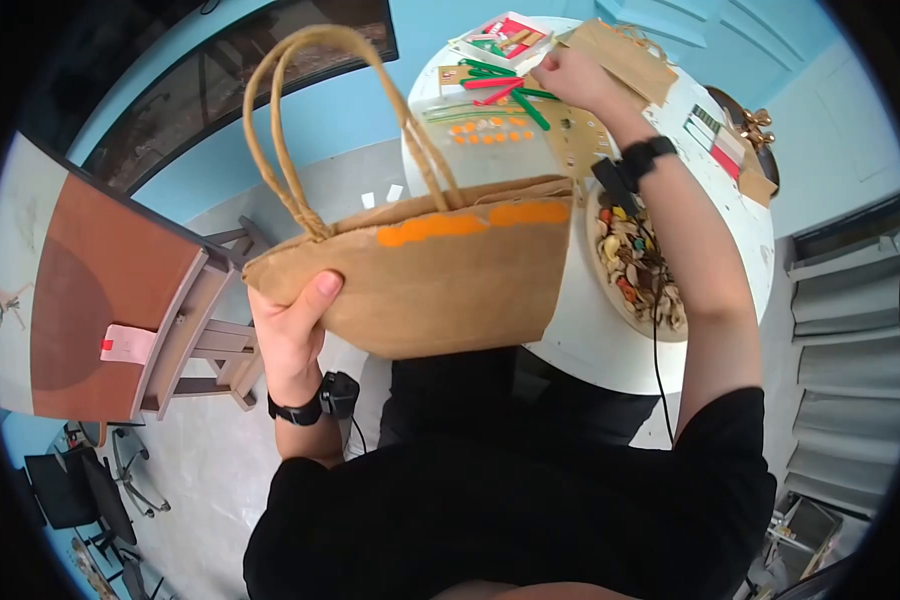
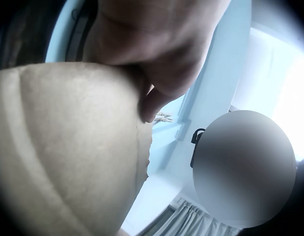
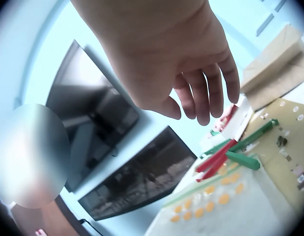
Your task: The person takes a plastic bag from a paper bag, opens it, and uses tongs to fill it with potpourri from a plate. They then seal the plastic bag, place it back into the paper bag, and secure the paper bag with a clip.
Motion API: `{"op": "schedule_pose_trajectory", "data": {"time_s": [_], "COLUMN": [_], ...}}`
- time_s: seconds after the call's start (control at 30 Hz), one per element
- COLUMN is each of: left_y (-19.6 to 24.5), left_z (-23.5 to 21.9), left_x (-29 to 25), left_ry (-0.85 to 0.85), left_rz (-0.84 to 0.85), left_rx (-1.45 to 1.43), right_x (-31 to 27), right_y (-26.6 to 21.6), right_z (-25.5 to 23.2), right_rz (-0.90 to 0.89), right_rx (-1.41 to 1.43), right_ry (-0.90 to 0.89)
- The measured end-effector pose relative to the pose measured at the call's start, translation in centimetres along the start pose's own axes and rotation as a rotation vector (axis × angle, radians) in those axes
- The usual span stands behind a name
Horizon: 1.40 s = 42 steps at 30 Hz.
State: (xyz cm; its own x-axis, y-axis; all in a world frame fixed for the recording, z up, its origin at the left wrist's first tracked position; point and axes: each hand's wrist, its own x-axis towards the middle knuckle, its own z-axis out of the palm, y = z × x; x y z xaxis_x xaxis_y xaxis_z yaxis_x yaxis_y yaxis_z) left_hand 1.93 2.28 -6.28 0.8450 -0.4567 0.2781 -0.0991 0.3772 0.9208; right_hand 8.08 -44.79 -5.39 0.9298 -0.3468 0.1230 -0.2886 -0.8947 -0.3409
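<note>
My left hand (image 1: 295,325) grips one end of a brown paper bag (image 1: 450,280), thumb on the near face. The bag has twisted paper handles (image 1: 280,150) and orange patches along its top edge. In the left wrist view, the bag (image 2: 68,142) fills the left side, and my left hand (image 2: 157,44) pinches its edge. Over the far part of the table, my right hand (image 1: 575,80) holds nothing, its fingers hanging loosely bent in the right wrist view. Close to it lie red and green plastic strips (image 3: 243,160) and a clear zip bag with orange dots (image 3: 211,211).
On the white round table (image 1: 740,260) stand a tray of mixed dried pieces (image 1: 635,270), a white box with red items (image 1: 505,40) and another paper bag (image 1: 625,60). A brown-topped table (image 1: 110,270) is at the left. A cable (image 1: 656,370) hangs from my right wrist.
</note>
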Motion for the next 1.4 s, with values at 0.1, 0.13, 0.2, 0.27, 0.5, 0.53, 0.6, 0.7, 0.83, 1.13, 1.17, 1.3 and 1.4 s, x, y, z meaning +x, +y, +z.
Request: {"op": "schedule_pose_trajectory", "data": {"time_s": [0.1, 0.13, 0.2, 0.27, 0.5, 0.53, 0.6, 0.7, 0.83, 1.13, 1.17, 1.3, 1.4], "left_y": [0.2, 0.2, 0.3, 0.3, 1.6, 2.0, 2.7, 3.3, 4.2, 5.4, 5.5, 5.7, 6.1], "left_z": [-1.9, -2.3, -2.8, -3.3, -1.4, -0.6, 1.3, 3.9, 6.2, 8.6, 8.7, 9.7, 10.2], "left_x": [-1.1, -1.4, -1.8, -2.1, -1.0, -0.9, -0.7, -0.9, -1.8, -3.7, -3.8, -3.6, -3.3], "left_ry": [0.046, 0.066, 0.098, 0.116, 0.089, 0.086, 0.079, 0.052, 0.005, -0.064, -0.072, -0.105, -0.163], "left_rz": [-0.025, -0.039, -0.031, -0.021, -0.010, 0.005, 0.040, 0.045, 0.068, 0.108, 0.101, 0.107, 0.161], "left_rx": [0.064, 0.081, 0.075, 0.070, 0.110, 0.124, 0.148, 0.165, 0.174, 0.218, 0.221, 0.196, 0.300], "right_x": [3.0, 3.5, 4.2, 4.2, -5.2, -6.9, -15.5, -25.6, -29.4, -29.5, -29.7, -29.3, -28.3], "right_y": [-1.5, -1.4, 0.0, 1.4, 0.0, 0.9, -3.4, -11.4, -13.9, -18.2, -17.7, -16.5, -16.0], "right_z": [4.4, 5.5, 7.7, 8.5, -5.4, -7.5, -13.4, -15.9, -15.1, -12.1, -11.9, -12.9, -12.8], "right_rz": [0.208, 0.184, 0.139, 0.128, -0.038, -0.118, -0.299, -0.526, -0.657, -0.449, -0.461, -0.679, -0.815], "right_rx": [-0.199, -0.209, -0.232, -0.250, 0.186, 0.396, 0.904, 1.313, 1.099, 0.507, 0.435, 0.169, 0.184], "right_ry": [-0.084, -0.131, -0.233, -0.179, 0.258, 0.246, 0.185, 0.101, -0.034, 0.025, 0.115, 0.392, 0.374]}}
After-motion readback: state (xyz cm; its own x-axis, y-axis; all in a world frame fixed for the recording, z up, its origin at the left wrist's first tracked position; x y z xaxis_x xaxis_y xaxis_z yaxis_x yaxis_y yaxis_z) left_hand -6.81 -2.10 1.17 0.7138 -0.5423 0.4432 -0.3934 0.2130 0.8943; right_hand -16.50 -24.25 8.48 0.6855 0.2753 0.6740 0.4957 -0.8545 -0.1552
